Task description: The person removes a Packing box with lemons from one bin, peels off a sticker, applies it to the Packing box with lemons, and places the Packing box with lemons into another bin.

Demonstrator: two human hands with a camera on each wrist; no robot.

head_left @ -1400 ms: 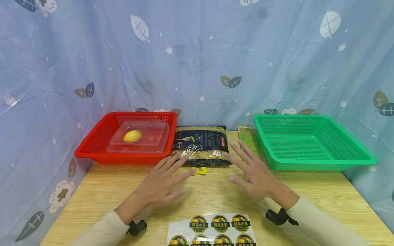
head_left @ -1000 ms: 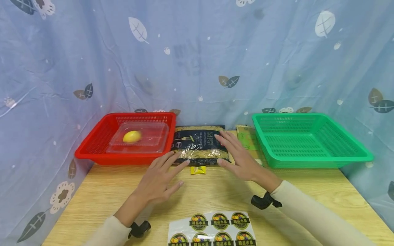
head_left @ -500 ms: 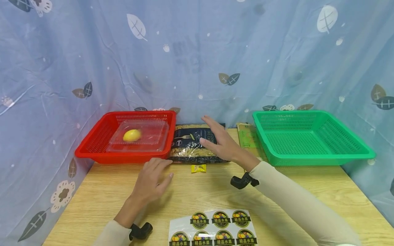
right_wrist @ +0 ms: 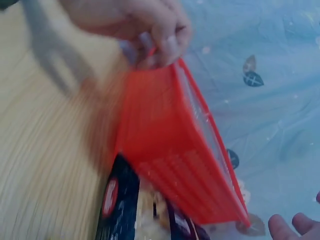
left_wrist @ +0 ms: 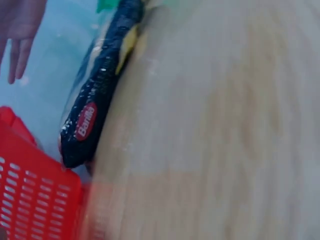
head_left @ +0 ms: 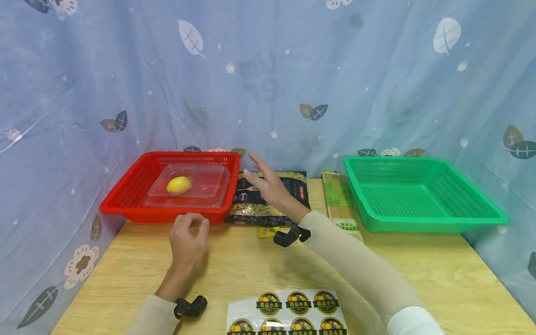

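Observation:
My left hand [head_left: 188, 239] is at the front rim of the red basket [head_left: 176, 216], its fingers curled at that rim in the right wrist view. Inside the basket is a clear plastic box [head_left: 209, 184] with a yellow lemon [head_left: 179, 184]. My right hand [head_left: 272, 186] hovers over the black pasta bag [head_left: 268, 211], fingers extended toward the basket's right side and holding nothing. The right wrist view catches the fingertips [right_wrist: 280, 227] of that hand beside the basket. A small yellow packet [head_left: 268, 231] lies before the pasta bag, partly covered by the right wrist's camera.
On the right stands a green basket [head_left: 439, 222]. A green and tan package [head_left: 341, 200] lies against its left side. Near the front edge is a sheet of round fruit stickers [head_left: 289, 309]. A blue patterned curtain [head_left: 268, 70] hangs behind the wooden table [head_left: 251, 270].
From over the table, my right hand has moved left across the pasta bag toward the red basket. My left hand has shifted left to the basket's front rim, and its fingers have curled.

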